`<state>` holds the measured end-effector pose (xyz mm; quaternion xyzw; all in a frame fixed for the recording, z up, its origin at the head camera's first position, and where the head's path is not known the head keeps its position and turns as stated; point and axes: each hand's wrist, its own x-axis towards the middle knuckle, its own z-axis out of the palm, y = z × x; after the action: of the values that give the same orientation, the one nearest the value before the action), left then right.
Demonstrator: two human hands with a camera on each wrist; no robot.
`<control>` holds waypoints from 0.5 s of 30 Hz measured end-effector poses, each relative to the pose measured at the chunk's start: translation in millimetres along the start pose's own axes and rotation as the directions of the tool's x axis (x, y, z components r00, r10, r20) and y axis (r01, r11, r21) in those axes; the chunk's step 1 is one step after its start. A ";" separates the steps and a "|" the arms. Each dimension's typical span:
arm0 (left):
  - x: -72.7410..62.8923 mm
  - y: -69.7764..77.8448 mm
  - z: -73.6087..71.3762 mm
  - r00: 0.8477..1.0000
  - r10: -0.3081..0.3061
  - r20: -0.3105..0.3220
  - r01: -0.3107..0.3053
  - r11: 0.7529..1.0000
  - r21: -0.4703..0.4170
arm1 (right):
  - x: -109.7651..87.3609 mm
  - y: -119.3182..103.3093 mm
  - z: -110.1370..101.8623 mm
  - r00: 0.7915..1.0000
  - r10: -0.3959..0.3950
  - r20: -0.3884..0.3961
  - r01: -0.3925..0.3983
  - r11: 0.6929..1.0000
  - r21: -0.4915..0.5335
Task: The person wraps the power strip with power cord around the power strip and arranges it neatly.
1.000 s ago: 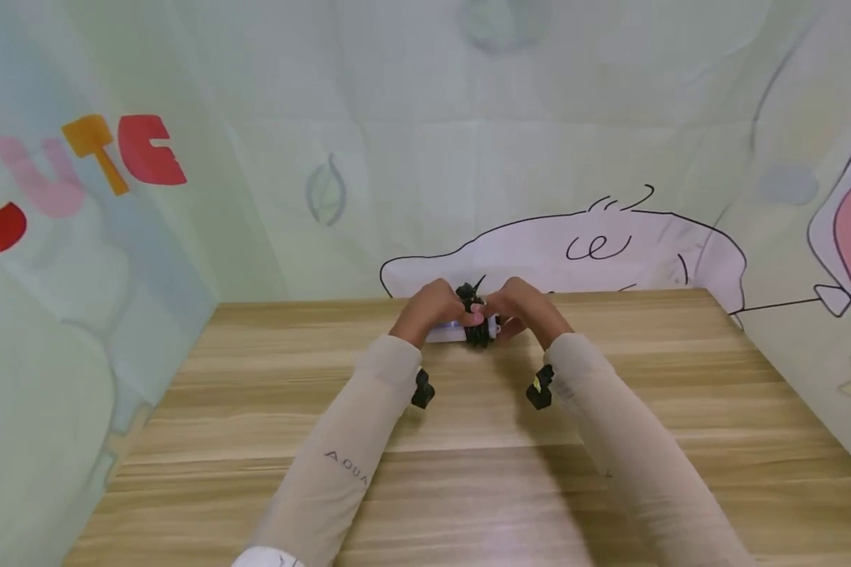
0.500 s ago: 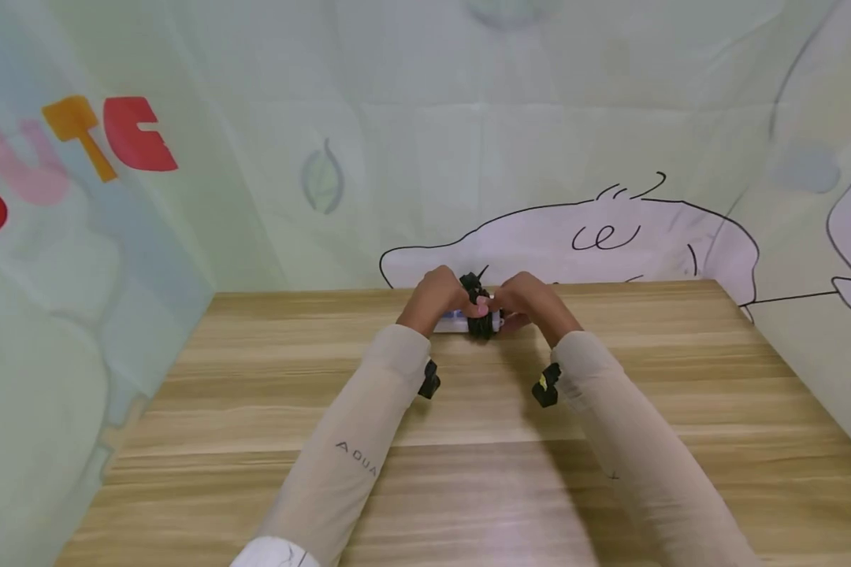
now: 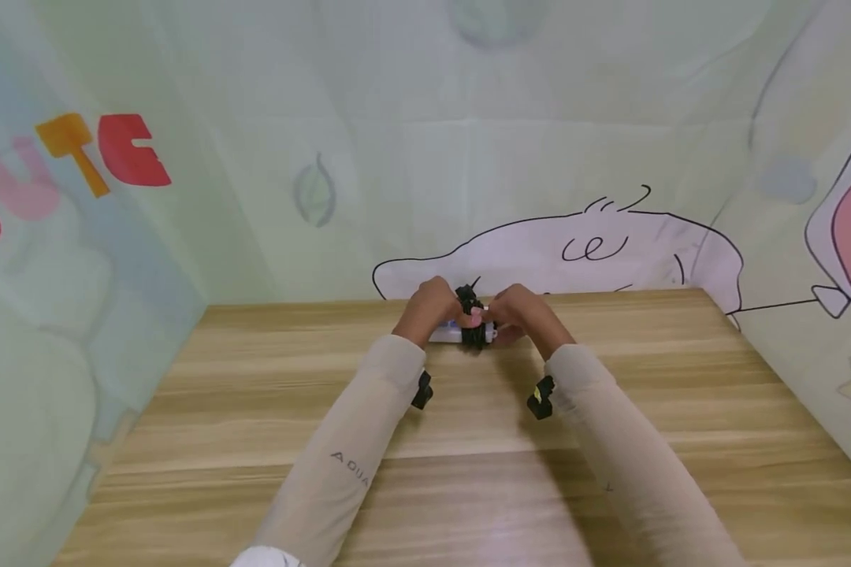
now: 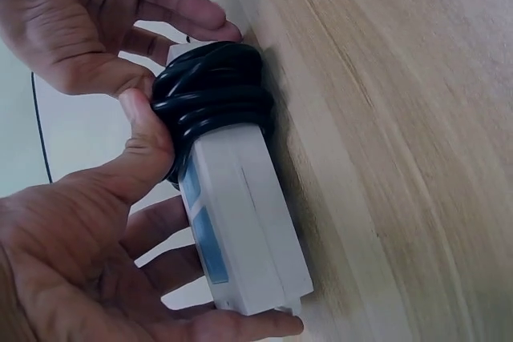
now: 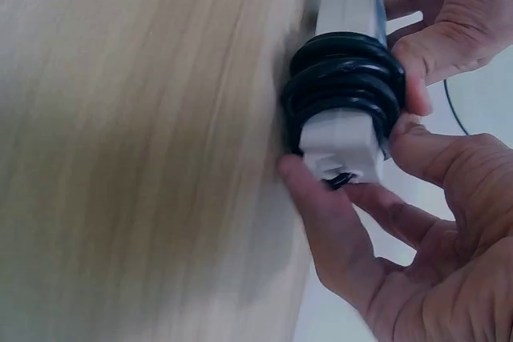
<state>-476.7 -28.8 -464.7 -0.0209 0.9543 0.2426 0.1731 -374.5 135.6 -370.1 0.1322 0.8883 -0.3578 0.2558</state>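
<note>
Near the table's far edge, both hands hold a white power strip [image 4: 244, 214] with blue patches along one side. Its black cord [image 4: 212, 90] is wound in several loops around the end nearer the right hand. My left hand [image 3: 431, 309] supports the long part from below with its fingers, while its thumb presses on the coils. At the other end, my right hand [image 3: 528, 311] has its thumb against the cord and its fingers curled around the strip's tip [image 5: 345, 146]. A black part of the bundle [image 3: 466, 294] sticks up between the hands in the head view.
The wood-grain table [image 3: 461, 488] spreads out under both forearms. Behind it hangs a pale printed cloth [image 3: 255, 157] with cartoon drawings and coloured letters. Small black devices [image 3: 541, 398] are strapped at the wrists.
The head view has tilted slightly. Both hands stay at the wound cord on the power strip, with only small finger shifts.
</note>
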 end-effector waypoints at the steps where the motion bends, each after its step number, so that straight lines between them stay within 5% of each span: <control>1: -12.0 0.1 -3.7 1.000 0.025 0.009 -0.025 1.000 -0.008 | -0.1 -0.6 0.0 1.000 -0.006 0.000 0.006 1.000 -0.018; 7: -119.9 15.6 -42.0 0.983 0.173 0.056 -0.168 0.983 -0.075 | -1.4 -0.4 -4.6 0.993 -0.115 -0.030 0.109 0.983 -0.146; 15: -124.7 16.6 -50.1 0.977 0.193 0.090 -0.190 0.981 -0.042 | 0.5 -3.6 -9.1 0.981 -0.195 -0.005 0.190 0.962 -0.198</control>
<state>-377.7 -43.2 -373.5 0.0797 0.9386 0.2748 0.1929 -379.7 139.4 -362.7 0.0238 0.9309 -0.2899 0.2209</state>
